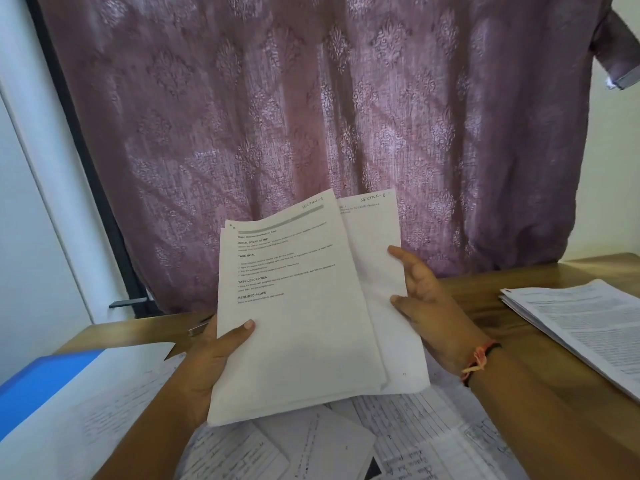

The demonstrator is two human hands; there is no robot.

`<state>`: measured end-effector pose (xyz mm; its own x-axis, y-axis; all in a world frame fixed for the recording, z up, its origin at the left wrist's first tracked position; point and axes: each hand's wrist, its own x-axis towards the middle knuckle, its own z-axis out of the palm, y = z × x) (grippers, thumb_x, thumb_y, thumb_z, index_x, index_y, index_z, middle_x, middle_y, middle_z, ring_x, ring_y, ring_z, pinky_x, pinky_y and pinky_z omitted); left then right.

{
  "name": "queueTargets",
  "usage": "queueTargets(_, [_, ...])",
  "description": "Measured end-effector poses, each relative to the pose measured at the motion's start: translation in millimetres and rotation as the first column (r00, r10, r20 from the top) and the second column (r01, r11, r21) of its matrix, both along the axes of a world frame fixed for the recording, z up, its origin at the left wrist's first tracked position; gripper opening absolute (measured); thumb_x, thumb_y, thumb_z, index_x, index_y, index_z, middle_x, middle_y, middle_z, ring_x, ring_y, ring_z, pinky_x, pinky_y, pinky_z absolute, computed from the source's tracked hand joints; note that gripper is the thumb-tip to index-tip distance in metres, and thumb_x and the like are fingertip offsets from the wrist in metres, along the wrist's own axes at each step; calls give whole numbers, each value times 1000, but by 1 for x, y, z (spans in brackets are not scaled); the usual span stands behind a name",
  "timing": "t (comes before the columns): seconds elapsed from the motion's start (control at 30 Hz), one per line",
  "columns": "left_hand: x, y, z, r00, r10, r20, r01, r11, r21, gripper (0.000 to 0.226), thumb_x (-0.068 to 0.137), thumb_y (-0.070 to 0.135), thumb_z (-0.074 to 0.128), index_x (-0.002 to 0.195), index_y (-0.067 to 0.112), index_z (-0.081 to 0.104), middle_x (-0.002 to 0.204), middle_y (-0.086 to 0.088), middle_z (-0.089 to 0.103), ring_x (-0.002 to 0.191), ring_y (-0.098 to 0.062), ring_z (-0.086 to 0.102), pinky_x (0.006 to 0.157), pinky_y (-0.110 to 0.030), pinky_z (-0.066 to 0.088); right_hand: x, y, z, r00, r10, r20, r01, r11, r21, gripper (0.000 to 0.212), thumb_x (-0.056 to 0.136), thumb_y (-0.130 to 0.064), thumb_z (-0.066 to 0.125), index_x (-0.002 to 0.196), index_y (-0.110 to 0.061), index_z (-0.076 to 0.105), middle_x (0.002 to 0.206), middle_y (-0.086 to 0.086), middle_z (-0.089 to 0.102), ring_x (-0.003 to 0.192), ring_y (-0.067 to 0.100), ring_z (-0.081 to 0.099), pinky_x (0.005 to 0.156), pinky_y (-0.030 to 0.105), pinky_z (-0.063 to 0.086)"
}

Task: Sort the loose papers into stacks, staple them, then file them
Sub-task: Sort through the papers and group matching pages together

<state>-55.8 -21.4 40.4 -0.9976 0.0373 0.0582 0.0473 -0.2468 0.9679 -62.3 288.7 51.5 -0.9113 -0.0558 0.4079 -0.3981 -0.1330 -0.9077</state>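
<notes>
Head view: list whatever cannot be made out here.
All in the head view.
The rear sheet: body text hidden behind the front sheet.
The metal object: mostly hidden behind the left hand.
The right stack: cut by the frame edge, print too small.
The loose papers below: writing blurred.

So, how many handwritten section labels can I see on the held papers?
2: one at the top right of the front sheet, one at the top of the sheet behind it. Others may be hidden.

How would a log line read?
phase: sorting | left hand: grips paper bundle | right hand: holds rear sheet | stack: on table
</notes>
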Motion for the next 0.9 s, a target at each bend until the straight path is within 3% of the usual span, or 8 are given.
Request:
queueTargets(0.2, [8, 13, 3, 996, -81, 26, 81, 997, -6, 32, 98, 18, 61, 129, 27, 64, 118, -12, 74, 104, -38, 72, 85, -56, 59, 3, -15, 3, 993, 101, 62, -98, 994, -56, 81, 97, 8, 50, 155, -40, 20, 137, 3, 62, 124, 27, 61, 106, 52, 45])
queueTargets(0.3, [9, 21, 3, 994, -106, 21, 106, 994, -18, 30, 97, 15, 61, 125, 25, 66, 116, -12, 75, 100, -35, 74, 83, -52, 60, 7, -27, 6, 987, 146, 70, -138, 985, -101, 63, 100, -4, 52, 152, -34, 34, 134, 4, 64, 124, 29, 60, 110, 54, 41])
queueTargets(0.37, [8, 25, 3, 997, -76, -14, 75, 996, -47, 31, 95, 15, 64, 124, 26, 65, 114, -8, 76, 98, -31, 75, 77, -46, 62, 11, -29, 11, 985, 139, 106, -128, 986, -104, 37, 106, -33, 44, 141, -27, 54, 132, 2, 66, 123, 24, 61, 109, 48, 42])
queueTargets(0.43, [5, 26, 3, 998, -16, -65, 11, 997, -74, 32, 94, 16, 66, 124, 27, 64, 113, -4, 77, 97, -26, 75, 75, -42, 63, 14, -29, 10, 985, 105, 135, -98, 994, -56, 45, 104, -49, 37, 133, -25, 61, 128, -2, 68, 120, 19, 63, 106, 41, 47])
queueTargets(0.53, [0, 29, 5, 987, 34, -157, -47, 996, -81, 39, 93, 17, 69, 129, 26, 62, 117, 1, 75, 107, -24, 73, 84, -45, 60, 14, -31, 7, 998, -52, -18, 54, 986, 158, 28, 105, -28, 47, 132, -28, 55, 127, -9, 67, 120, 10, 62, 104, 35, 50])
queueTargets(0.67, [-4, 31, 4, 963, 15, -270, -48, 992, -116, 46, 94, 15, 68, 138, 23, 56, 127, 3, 71, 116, -19, 68, 92, -41, 58, 10, -32, 2, 986, -140, -92, 152, 978, 145, 32, 102, -21, 54, 133, -29, 49, 129, -12, 64, 118, 4, 61, 104, 33, 49])
queueTargets(0.8, [-2, 31, -9, 977, -76, -197, 40, 983, -180, 37, 93, 16, 68, 129, 25, 63, 124, 4, 73, 116, -17, 68, 98, -40, 55, 5, -26, -9, 977, -187, -103, 209, 937, 281, 35, 99, -17, 60, 130, -27, 47, 124, -17, 62, 116, -1, 60, 105, 33, 49])
queueTargets(0.9, [-2, 30, -11, 988, -44, -146, 16, 982, -191, 33, 95, 12, 67, 127, 20, 64, 119, 2, 75, 112, -20, 70, 93, -37, 59, 1, -23, -15, 971, -220, -91, 238, 899, 368, 35, 97, -14, 62, 129, -22, 50, 125, -6, 64, 118, 12, 60, 106, 43, 48])
